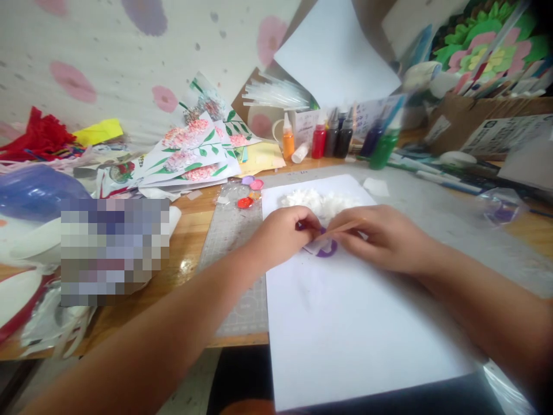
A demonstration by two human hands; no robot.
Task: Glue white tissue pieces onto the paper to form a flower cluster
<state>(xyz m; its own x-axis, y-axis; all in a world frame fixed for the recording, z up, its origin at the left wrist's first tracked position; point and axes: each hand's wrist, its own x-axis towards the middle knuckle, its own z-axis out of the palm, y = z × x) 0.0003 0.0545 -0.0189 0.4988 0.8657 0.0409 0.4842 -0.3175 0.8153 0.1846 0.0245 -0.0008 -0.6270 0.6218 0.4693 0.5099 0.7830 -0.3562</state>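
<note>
A white sheet of paper (345, 328) lies on a grey cutting mat (233, 230) in front of me. Near its top edge sits a purple painted shape (325, 248). My left hand (280, 236) is closed in a pinch at the purple shape, its fingertips pressed on something small and purple that I cannot make out. My right hand (384, 239) is closed too, its fingers pinched around a thin stick-like thing whose tip meets the left fingertips. A heap of white fluffy material (317, 202) lies on the paper just beyond both hands.
Bottles of coloured paint (332, 138) stand at the back, next to a bundle of clear straws (276, 92). Flower paintings (194, 153) are piled at the left, small paint caps (248, 193) by the mat. A cardboard box (470, 115) with paper flowers stands right.
</note>
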